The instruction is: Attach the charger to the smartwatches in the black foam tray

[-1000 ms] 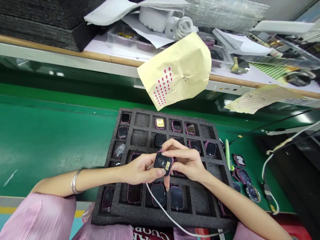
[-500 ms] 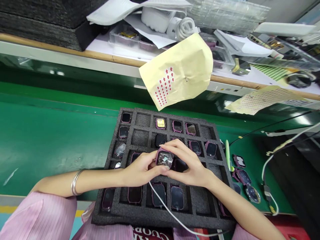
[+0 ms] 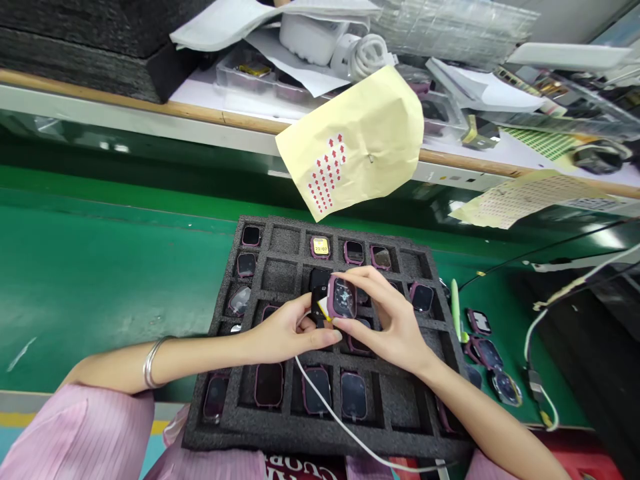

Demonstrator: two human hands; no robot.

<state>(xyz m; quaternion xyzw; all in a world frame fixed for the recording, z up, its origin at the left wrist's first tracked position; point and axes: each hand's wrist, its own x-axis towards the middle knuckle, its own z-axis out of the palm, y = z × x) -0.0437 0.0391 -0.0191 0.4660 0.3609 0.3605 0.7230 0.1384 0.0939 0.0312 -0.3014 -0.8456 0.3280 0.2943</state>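
Between the thumb and fingers of my right hand point(image 3: 387, 320) is a smartwatch point(image 3: 344, 297) with a purple case and a lit dial, tilted on its side. My left hand point(image 3: 293, 327) is closed around a black piece point(image 3: 319, 297) just left of the watch. A small white-and-yellow part point(image 3: 324, 307) shows between that piece and the watch; which of them it belongs to I cannot tell. From under my left hand a white cable point(image 3: 325, 408) runs down to the right. Both hands are over a black foam tray point(image 3: 300, 432) holding several purple-cased watches.
One watch in the tray has a yellow lit face point(image 3: 321, 247). On the green table at right lie several loose watch parts point(image 3: 486, 352) and a green tool point(image 3: 455, 311). A yellow sticker sheet point(image 3: 370, 147) hangs from the cluttered shelf point(image 3: 240, 119) above. Cables point(image 3: 533, 333) hang at far right.
My right hand has moved slightly up and right with the watch, turning it sideways. The black piece and the white-and-yellow part have come into view at my left hand.
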